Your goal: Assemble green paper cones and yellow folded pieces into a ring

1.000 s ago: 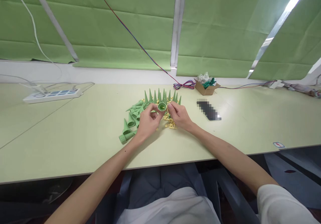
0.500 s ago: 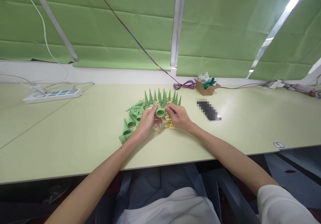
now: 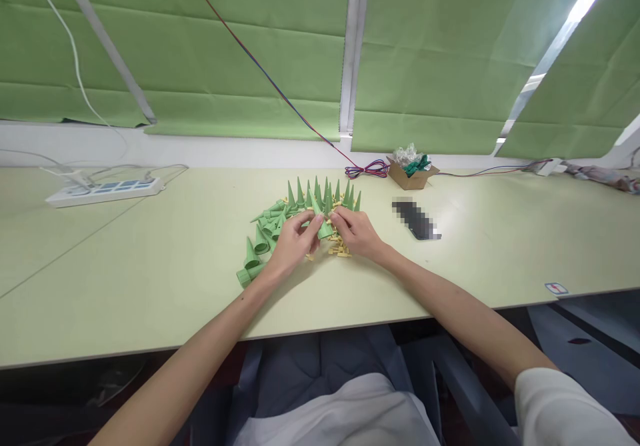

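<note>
Over the counter (image 3: 175,286), the left hand (image 3: 293,243) had its fingers (image 3: 315,224) clamped round a green cone (image 3: 325,229), its long axis slanting, tip up and away to the left, wide end down toward the person. Right there at the cone's right flank, the right hand (image 3: 361,233) sat with fingers bunched, though whether they gripped anything I couldn't tell! No brand could be read, and the sticker (image 3: 556,289) near the front edge was too small to make out.

1 cardboard box (image 3: 414,181) sits beside coiled wires (image 3: 367,169) below green blinds (image 3: 440,66).
</note>
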Demonstrator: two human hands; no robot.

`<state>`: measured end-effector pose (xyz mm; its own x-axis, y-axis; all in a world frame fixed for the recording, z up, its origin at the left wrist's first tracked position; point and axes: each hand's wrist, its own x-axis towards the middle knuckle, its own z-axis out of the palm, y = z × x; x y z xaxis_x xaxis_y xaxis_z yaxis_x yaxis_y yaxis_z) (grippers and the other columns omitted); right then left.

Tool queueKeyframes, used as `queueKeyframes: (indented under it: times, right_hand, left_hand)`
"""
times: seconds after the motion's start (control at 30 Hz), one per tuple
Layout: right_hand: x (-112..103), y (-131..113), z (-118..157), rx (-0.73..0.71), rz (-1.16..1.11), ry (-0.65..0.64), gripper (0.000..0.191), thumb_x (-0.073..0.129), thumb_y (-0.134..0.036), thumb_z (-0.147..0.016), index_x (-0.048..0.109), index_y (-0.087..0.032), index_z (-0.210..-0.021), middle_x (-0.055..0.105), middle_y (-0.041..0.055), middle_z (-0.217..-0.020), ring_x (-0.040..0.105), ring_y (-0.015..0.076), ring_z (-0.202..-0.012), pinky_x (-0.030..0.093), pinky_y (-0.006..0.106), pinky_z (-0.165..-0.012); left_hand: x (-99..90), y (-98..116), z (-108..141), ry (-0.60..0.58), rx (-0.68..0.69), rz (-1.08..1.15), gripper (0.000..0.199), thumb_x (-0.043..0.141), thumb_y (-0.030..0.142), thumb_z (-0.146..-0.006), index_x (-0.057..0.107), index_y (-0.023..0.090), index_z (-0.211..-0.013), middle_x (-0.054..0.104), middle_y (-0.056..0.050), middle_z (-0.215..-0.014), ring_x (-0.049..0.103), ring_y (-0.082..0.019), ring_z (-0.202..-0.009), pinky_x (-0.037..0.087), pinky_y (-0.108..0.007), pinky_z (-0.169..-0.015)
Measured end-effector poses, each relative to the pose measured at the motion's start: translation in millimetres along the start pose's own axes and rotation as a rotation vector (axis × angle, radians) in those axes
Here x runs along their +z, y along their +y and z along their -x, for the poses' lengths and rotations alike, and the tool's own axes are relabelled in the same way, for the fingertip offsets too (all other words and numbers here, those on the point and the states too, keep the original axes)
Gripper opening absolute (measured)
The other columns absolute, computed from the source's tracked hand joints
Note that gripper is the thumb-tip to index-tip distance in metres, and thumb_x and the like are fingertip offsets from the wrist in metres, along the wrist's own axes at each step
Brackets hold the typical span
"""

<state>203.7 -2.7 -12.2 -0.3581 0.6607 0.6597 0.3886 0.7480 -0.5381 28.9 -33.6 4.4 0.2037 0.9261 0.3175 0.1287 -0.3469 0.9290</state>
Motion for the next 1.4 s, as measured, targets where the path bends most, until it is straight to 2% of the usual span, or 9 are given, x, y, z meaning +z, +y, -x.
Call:
queueKeyframes:
  times: [0.07, 0.17, 0.3, 0.73, 0.83, 0.93, 1.0, 1.17, 1.4]
  right_hand:
    - [0, 1, 0, 0.007, 0.012, -0.002, 0.038, 0.035, -0.042, -0.104, 0.035, -0.022, -0.071, 0.041, -0.0032, -0.06, 0.036, 0.0111, -0.053, 0.03, 0.026, -0.054]
    - [1, 2, 0, 0.028, 0.012, -0.004, 0.037, 0.034, -0.039, -0.104, 0.034, -0.023, -0.071, 0.042, -0.0027, -0.06, 0.038, 0.0117, -0.053, 0.031, 0.027, -0.055]
    - [1, 0, -1, 0.05, -0.005, 0.01, 0.037, 0.035, -0.038, -0.104, 0.036, -0.023, -0.071, 0.043, -0.0026, -0.061, 0.038, 0.0118, -0.053, 0.031, 0.026, -0.055]
    - [4, 1, 0, 0.039, -0.024, 0.013, 0.031, 0.042, -0.042, -0.102, 0.05, -0.02, -0.083, 0.049, -0.0031, -0.063, 0.04, 0.0107, -0.054, 0.032, 0.025, -0.056]
    - [4, -1, -1, 0.051, -0.014, 0.065, 0.03, 0.042, -0.042, -0.102, 0.052, -0.02, -0.083, 0.05, -0.0021, -0.064, 0.042, 0.0114, -0.056, 0.033, 0.026, -0.058]
    - [3, -3, -1, 0.057, -0.02, 0.118, 0.028, 0.043, -0.038, -0.102, 0.053, -0.02, -0.085, 0.05, -0.0019, -0.065, 0.043, 0.0119, -0.057, 0.034, 0.025, -0.059]
    - [3, -3, -1, 0.029, -0.019, 0.124, 0.026, 0.043, -0.036, -0.102, 0.054, -0.019, -0.086, 0.05, -0.0016, -0.066, 0.043, 0.0121, -0.058, 0.034, 0.026, -0.059]
    - [2, -1, -1, -0.056, 0.013, 0.074, 0.027, 0.042, -0.036, -0.103, 0.056, -0.019, -0.088, 0.055, 0.0008, -0.072, 0.044, 0.0126, -0.061, 0.036, 0.026, -0.062]
    - [1, 5, -1, -0.035, 0.021, 0.05, 0.031, 0.04, -0.04, -0.103, 0.047, -0.021, -0.078, 0.046, -0.0019, -0.063, 0.039, 0.0122, -0.056, 0.033, 0.026, -0.058]
  left_hand:
    - [0.6, -2, 0, 0.032, 0.064, -0.089, 0.033, 0.06, 0.048, -0.092, 0.054, 0.019, -0.078, 0.045, 0.003, -0.061, 0.048, -0.011, -0.048, 0.038, -0.026, -0.046]
    - [2.4, -8, 0, 0.099, 0.194, -0.169, 0.029, 0.059, 0.043, -0.093, 0.056, 0.018, -0.08, 0.051, -0.001, -0.08, 0.049, -0.009, -0.055, 0.039, -0.025, -0.048]
    - [4.7, -14, -1, 0.153, 0.268, -0.216, 0.022, 0.059, 0.039, -0.094, 0.06, 0.018, -0.088, 0.053, -0.004, -0.093, 0.049, -0.008, -0.059, 0.036, -0.024, -0.048]
    - [5.9, -6, 2, 0.277, 0.188, -0.163, 0.028, 0.062, 0.045, -0.091, 0.064, 0.023, -0.109, 0.057, -0.005, -0.103, 0.048, -0.008, -0.058, 0.036, -0.024, -0.052]
    - [5.5, -3, 3, 0.303, 0.133, -0.089, 0.027, 0.063, 0.047, -0.09, 0.061, 0.022, -0.103, 0.061, -0.003, -0.091, 0.048, -0.009, -0.056, 0.035, -0.023, -0.05]
    - [3.8, -2, 1, 0.256, 0.055, -0.039, 0.04, 0.056, 0.055, -0.093, 0.057, 0.019, -0.075, 0.053, 0.001, -0.06, 0.045, -0.01, -0.049, 0.034, -0.024, -0.048]
    - [2.9, -1, 0, 0.186, -0.027, 0.009, 0.053, 0.05, 0.061, -0.094, 0.056, 0.018, -0.063, 0.049, 0.0, -0.051, 0.044, -0.012, -0.045, 0.035, -0.026, -0.046]
    - [2.8, 2, -2, 0.06, -0.195, 0.162, 0.062, 0.054, 0.069, -0.087, 0.063, 0.015, -0.059, 0.056, -0.005, -0.057, 0.049, -0.013, -0.046, 0.037, -0.026, -0.04]
    - [0.7, 0, -2, -0.014, -0.263, 0.29, 0.063, 0.059, 0.07, -0.084, 0.067, 0.011, -0.064, 0.065, -0.01, -0.071, 0.05, -0.01, -0.048, 0.037, -0.023, -0.039]
